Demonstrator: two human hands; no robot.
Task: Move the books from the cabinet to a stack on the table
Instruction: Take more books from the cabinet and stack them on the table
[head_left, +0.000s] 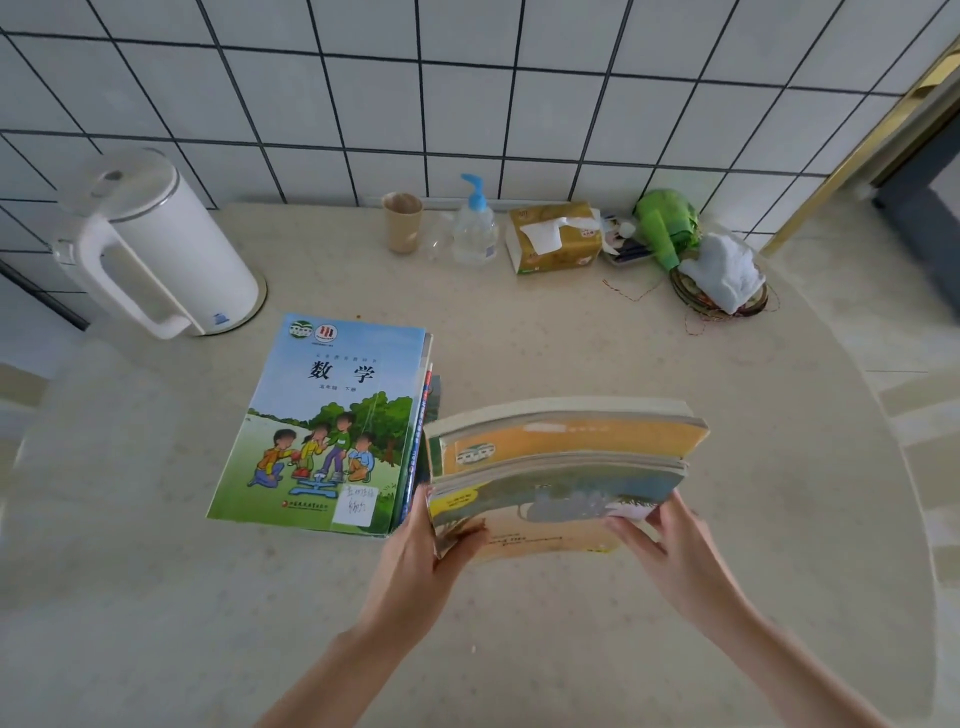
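Observation:
A stack of books (332, 421) lies on the beige table (571, 343), topped by a blue and green textbook with children on its cover. Just right of the stack, I hold a bundle of several books (561, 467) with yellow and grey-green covers, tilted above the table. My left hand (426, 556) grips the bundle's left end, thumb on the cover. My right hand (670, 545) grips its right end, fingers curled over the lower corner. The cabinet is out of view.
A white kettle (150, 244) stands at the back left. Along the tiled wall are a paper cup (402, 221), a pump bottle (474, 226), a tissue pack (556, 236), a green object (665, 223) and a white cloth (724, 278) on a small basket.

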